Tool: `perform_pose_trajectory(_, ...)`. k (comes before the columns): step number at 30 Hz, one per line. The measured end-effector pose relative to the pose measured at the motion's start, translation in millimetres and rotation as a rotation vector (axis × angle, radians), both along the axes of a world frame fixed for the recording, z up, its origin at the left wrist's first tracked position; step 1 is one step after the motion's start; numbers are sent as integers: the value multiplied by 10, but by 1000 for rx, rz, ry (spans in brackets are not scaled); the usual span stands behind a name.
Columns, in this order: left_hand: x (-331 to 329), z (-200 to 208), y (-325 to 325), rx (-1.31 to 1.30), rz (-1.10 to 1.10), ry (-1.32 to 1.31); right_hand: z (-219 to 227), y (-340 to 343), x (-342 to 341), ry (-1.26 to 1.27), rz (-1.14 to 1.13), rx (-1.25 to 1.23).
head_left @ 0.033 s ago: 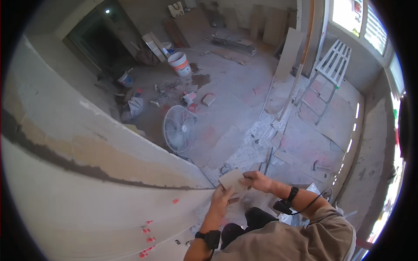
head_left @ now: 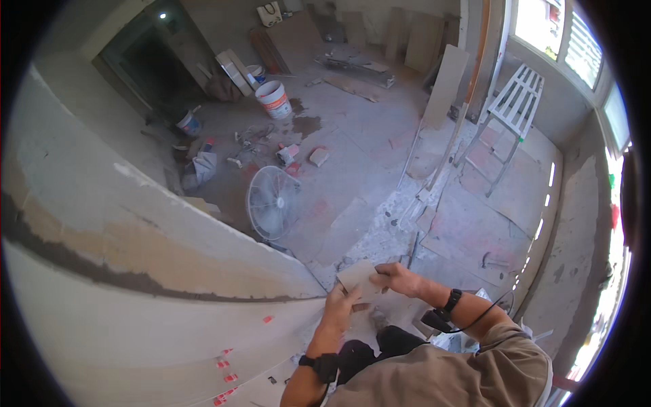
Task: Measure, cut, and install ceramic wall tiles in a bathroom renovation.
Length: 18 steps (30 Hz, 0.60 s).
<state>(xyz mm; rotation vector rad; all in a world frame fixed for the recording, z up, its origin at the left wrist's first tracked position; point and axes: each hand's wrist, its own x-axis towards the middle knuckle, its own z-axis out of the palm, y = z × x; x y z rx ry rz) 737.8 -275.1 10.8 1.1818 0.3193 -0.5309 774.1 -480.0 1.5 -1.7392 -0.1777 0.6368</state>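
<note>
1. Two hands share one small tile piece: my left hand grips its lower edge, fingers closed on it.
2. My right hand pinches the piece's right edge, wrist wearing a black band.
3. I see the piece held in the air just beside the end of the tiled wall.
4. Red spacers dot the wall's joints.
5. Farther off, a white fan lies on the floor, a white bucket beyond, a stepladder to the right.

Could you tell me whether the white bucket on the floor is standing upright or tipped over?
Upright. The white bucket rests on its base on the floor, its round rim facing up.
</note>
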Motion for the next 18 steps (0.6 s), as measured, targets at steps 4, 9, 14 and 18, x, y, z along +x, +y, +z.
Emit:
perform_pose_trajectory(4, 1157, 54, -262, 101, -79, -57, 182, -205, 903, -11, -101, -32)
perform_pose_trajectory(9, 2339, -355, -460, -7, -31, -61, -31, -324, 2029, -92, -148, -165)
perform_pose_trajectory(14, 3578, -909, -505, 23, 24, -92, -390, -225, 3366, -309, -344, -277)
perform_pose_trajectory(18, 4544, -672, -395, 24, 73, -104, -156, -372, 4513, -272, -326, -152)
